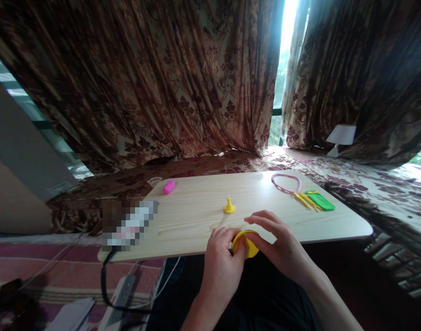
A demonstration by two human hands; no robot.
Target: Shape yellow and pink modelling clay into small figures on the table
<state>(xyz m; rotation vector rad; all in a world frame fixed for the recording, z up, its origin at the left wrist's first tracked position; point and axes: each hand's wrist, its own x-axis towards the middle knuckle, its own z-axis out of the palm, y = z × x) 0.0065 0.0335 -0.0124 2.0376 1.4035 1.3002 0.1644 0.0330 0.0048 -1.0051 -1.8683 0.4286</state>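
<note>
At the table's near edge, my left hand [221,250] grips a round, hollow yellow piece [252,250] that looks like a small bowl of modelling clay. Its thumb presses inside the rim. My right hand [277,239] pinches the same piece from the other side, thumb at the rim and the other fingers raised. Just beyond both hands, a yellow lid-shaped piece [229,206] with a tall knob stands upright on the table. The underside of the bowl-like piece is partly hidden by the fingers.
On the pale wooden table [193,230] lie a pink lump [169,187] at far left, and a pink twisted ring [286,183], yellow forked strips [306,201] and a flat green piece [321,201] at right. A blurred object [133,225] overlaps the left edge; cables hang below.
</note>
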